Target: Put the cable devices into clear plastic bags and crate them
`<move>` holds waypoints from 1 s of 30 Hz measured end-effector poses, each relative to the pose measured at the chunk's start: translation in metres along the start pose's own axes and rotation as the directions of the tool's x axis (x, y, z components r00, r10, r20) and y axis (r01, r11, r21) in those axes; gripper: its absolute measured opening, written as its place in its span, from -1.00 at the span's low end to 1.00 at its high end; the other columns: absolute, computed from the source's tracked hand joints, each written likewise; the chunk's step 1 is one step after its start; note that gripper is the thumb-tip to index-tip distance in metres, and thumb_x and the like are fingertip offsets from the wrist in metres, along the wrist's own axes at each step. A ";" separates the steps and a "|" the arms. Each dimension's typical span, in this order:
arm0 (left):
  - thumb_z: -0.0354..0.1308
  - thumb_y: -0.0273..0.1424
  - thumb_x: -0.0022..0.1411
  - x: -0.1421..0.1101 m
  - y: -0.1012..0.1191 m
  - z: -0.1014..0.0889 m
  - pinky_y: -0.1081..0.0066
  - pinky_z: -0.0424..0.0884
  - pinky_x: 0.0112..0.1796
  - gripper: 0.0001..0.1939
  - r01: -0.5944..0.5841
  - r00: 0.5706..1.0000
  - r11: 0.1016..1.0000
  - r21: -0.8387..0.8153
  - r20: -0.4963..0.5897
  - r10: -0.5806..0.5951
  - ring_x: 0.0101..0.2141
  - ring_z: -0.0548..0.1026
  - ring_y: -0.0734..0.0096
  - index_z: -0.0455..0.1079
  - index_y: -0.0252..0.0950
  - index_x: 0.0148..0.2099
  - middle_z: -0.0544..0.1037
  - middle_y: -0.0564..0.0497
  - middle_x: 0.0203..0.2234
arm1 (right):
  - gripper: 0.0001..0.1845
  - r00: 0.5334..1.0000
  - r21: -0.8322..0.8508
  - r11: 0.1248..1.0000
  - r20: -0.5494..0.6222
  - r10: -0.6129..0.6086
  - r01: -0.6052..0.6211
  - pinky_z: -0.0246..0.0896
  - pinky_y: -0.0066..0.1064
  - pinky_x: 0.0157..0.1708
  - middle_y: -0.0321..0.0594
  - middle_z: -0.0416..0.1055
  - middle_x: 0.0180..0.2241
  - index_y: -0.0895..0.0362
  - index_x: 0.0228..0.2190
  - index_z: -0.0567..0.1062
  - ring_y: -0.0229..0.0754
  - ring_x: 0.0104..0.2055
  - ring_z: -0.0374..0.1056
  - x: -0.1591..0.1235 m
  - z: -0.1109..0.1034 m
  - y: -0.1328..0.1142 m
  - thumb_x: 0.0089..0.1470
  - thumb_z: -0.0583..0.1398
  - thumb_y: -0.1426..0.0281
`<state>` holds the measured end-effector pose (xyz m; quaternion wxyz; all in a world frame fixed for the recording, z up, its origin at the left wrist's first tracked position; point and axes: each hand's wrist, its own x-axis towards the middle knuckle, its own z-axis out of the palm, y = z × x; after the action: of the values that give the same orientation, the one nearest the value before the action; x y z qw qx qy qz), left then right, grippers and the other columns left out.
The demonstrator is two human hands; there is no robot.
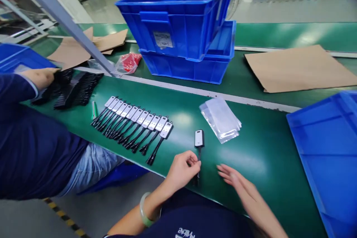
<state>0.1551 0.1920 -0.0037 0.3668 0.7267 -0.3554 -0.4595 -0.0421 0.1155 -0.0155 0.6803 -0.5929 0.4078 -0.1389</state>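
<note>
My left hand (182, 171) pinches the black cable of a small adapter (199, 138) that lies on the green table with its silver-faced body pointing away from me. My right hand (234, 179) hovers flat beside it, fingers stretched out and holding nothing. To the left, several identical adapters (134, 126) lie in a neat slanted row. A stack of clear plastic bags (221, 118) rests just beyond the single adapter, to its right.
Two stacked blue crates (184, 26) stand on the conveyor behind. Another blue bin (329, 156) sits at right and a cardboard sheet (298, 67) at the back right. A co-worker's hand (41, 77) at left touches a pile of black parts (72, 87).
</note>
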 end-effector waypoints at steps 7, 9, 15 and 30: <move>0.00 -0.32 0.32 0.023 0.037 0.020 0.38 0.36 -0.18 -0.80 -0.533 0.840 0.731 0.426 0.169 0.515 -0.26 0.43 0.38 0.39 -0.29 -0.17 0.48 -0.04 -0.33 | -0.54 0.978 0.663 0.734 -0.016 0.209 -0.145 0.11 -0.50 -0.48 -0.35 0.24 -0.53 0.18 -0.15 0.43 -0.36 -0.51 0.14 0.001 0.021 0.030 0.09 0.22 0.07; -0.03 -0.33 0.33 0.048 0.048 0.031 0.35 0.37 -0.17 -0.79 -0.573 0.807 0.599 0.559 0.257 0.532 -0.22 0.43 0.33 0.37 -0.31 -0.16 0.46 -0.07 -0.27 | -0.58 0.971 0.684 0.707 0.003 0.241 -0.178 0.05 -0.51 -0.54 -0.36 0.20 -0.54 0.17 -0.16 0.42 -0.39 -0.56 0.08 -0.019 0.005 0.036 0.11 0.21 0.09; -0.05 -0.40 0.32 0.117 0.087 0.101 0.28 0.41 -0.16 -0.76 -0.476 0.875 0.447 0.758 0.354 0.332 -0.09 0.45 0.13 0.33 -0.40 -0.06 0.40 -0.22 -0.14 | -0.60 0.942 0.758 0.642 -0.121 0.314 -0.117 -0.09 -0.53 -0.62 -0.37 0.15 -0.51 0.10 -0.03 0.36 -0.42 -0.58 -0.05 -0.061 -0.020 0.054 0.19 0.14 0.13; 0.06 -0.38 0.13 0.118 0.066 0.057 0.57 0.24 -0.44 -0.84 -0.304 0.946 0.777 0.552 0.271 0.178 -0.49 0.44 0.49 0.41 -0.34 -0.39 0.50 0.05 -0.56 | -0.58 0.975 0.762 0.645 -0.107 0.196 -0.046 -0.10 -0.53 -0.61 -0.39 0.16 -0.53 0.14 -0.02 0.35 -0.45 -0.61 -0.05 -0.044 -0.050 0.034 0.16 0.19 0.18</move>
<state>0.1288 0.0478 -0.0121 0.1424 0.7013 -0.6057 -0.3479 -0.1156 0.1196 -0.0273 0.8329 -0.2125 0.4116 -0.3027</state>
